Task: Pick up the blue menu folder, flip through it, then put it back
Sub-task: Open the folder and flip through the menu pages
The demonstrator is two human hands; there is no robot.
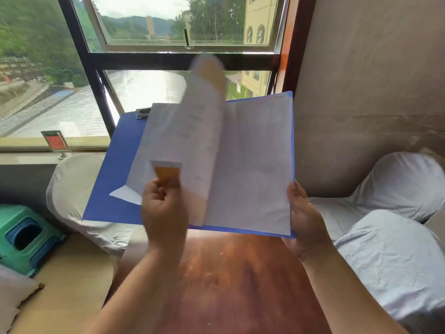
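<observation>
Window (168, 32) straight ahead, river and hills outside, grey wall to its right. Reddish wooden desk (228, 280) under my arms, worn and scratched. White-covered chairs around the desk: one (72, 194) off its left far corner, two (397, 249) off its right side. Green plastic stool (24, 237) on the floor left of the desk. Small red sign stand (56, 141) on the window sill.

Blue menu folder (113, 169) is open and held up in the air above the far end of the desk, not touching it, tilted toward me. Metal clip (143, 113) at the top of its left cover. White pages (252, 165) lie flat on the right half; one page (202, 131) is mid-flip, curled upright and blurred, print unreadable.

My left hand (163, 213) is closed, pinching the lower edge of a page with an orange patch near the folder's middle. My right hand (305, 218) grips the folder's lower right corner, thumb on the page edge.
</observation>
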